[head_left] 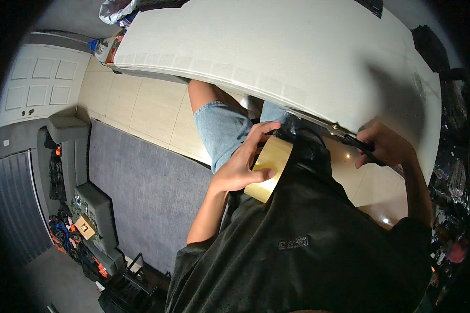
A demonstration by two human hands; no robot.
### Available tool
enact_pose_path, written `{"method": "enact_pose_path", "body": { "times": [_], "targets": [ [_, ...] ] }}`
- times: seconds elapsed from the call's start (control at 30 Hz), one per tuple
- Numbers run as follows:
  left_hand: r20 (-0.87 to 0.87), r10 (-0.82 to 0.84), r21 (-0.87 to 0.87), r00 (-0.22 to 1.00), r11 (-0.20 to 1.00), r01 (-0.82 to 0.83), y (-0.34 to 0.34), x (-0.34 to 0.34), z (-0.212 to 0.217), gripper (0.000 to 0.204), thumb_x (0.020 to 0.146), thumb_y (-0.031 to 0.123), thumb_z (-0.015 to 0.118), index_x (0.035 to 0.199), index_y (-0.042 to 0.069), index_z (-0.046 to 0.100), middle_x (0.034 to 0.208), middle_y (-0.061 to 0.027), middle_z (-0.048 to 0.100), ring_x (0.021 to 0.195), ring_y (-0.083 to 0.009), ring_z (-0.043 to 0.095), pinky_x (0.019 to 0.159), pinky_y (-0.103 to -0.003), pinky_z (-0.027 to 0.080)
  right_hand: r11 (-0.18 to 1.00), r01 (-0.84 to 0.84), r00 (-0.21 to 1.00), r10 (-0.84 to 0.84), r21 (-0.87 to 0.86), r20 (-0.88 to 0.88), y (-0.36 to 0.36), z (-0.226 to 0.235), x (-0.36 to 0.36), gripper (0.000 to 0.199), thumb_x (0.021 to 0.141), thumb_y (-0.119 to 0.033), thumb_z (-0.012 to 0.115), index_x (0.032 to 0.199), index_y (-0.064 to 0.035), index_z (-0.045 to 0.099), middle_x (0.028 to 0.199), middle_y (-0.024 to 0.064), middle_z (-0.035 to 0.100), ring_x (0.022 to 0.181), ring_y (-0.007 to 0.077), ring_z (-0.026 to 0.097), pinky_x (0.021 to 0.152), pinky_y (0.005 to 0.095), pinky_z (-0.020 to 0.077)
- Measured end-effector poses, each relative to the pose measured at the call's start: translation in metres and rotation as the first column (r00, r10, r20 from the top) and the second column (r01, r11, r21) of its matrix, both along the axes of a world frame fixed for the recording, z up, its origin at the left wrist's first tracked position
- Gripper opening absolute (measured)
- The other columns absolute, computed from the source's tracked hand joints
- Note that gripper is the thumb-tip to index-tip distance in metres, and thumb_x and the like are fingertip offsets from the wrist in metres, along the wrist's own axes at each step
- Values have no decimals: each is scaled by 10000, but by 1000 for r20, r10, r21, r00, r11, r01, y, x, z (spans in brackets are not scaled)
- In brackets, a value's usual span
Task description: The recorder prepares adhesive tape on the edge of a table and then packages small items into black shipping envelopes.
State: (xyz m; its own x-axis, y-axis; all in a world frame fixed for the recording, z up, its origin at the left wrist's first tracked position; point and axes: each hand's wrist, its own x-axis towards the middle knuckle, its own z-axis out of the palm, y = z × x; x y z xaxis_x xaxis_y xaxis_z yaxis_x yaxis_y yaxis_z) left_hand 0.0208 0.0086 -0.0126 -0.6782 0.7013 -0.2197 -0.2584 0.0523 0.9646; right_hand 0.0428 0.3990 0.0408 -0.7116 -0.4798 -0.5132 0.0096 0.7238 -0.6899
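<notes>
The left hand curls round a gold strip with no cut showing; the right hand grips scissors by the bench's near edge.

A pale, matt, finely textured surface is shown by the white table. Just off its near edge, the gold strip is given a smooth, glossy, metallic-looking finish. At that same edge, dark, plastic-looking handles are seen on the scissors. Nearer than the table, soft, creased dark cloth is seen in the shirt, and faded, matt denim in the shorts. Left of the table, smooth, lightly glossy tiles are laid as the floor, and a matt, fabric-like pile is shown by the grey rug. Right of it, crinkled, glossy plastic is seen in the black wrapping.
</notes>
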Motion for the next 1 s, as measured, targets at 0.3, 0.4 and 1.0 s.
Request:
{"method": "enact_pose_path", "body": {
  "times": [0.3, 0.4, 1.0],
  "targets": [
    [-198, 3, 90, 980, 996, 15, -25, 4, -8, 1011, 637, 160, 733, 1582, 39, 396, 1544, -156, 338, 1472, -311, 353, 1248, -397, 229, 992, -83, 995, 88, 96, -46, -3, 22, -8, 503, 645, -275, 1000, 747, -10, 585, 658, 134, 553, 607, 285, 539, 592, 418, 423],
    [-221, -1, 81, 975, 997, 19, -30, 6, -9, 1037, 623, 201, 734, 1585, 23, 388, 1566, -172, 322, 1493, -316, 336, 1252, -404, 222, 990, -142, 964, 140, 5, -224, 7, 37, -16, 492, 652, -268, 991, 770, -11, 589, 656, 126, 539, 601, 255, 541, 596, 415, 426],
    [-171, 74, 199, 982, 979, -39, -5, 11, -8, 1067, 638, 241, 744, 1607, 13, 359, 1556, -144, 287, 1486, -294, 316, 1253, -401, 211, 903, 347, 507, 47, 253, -861, 51, -31, -175, 361, 909, -62, 745, 1249, 19, 653, 1183, 149, 631, 1076, 251, 628, 893, 366, 530]
  ]
}}
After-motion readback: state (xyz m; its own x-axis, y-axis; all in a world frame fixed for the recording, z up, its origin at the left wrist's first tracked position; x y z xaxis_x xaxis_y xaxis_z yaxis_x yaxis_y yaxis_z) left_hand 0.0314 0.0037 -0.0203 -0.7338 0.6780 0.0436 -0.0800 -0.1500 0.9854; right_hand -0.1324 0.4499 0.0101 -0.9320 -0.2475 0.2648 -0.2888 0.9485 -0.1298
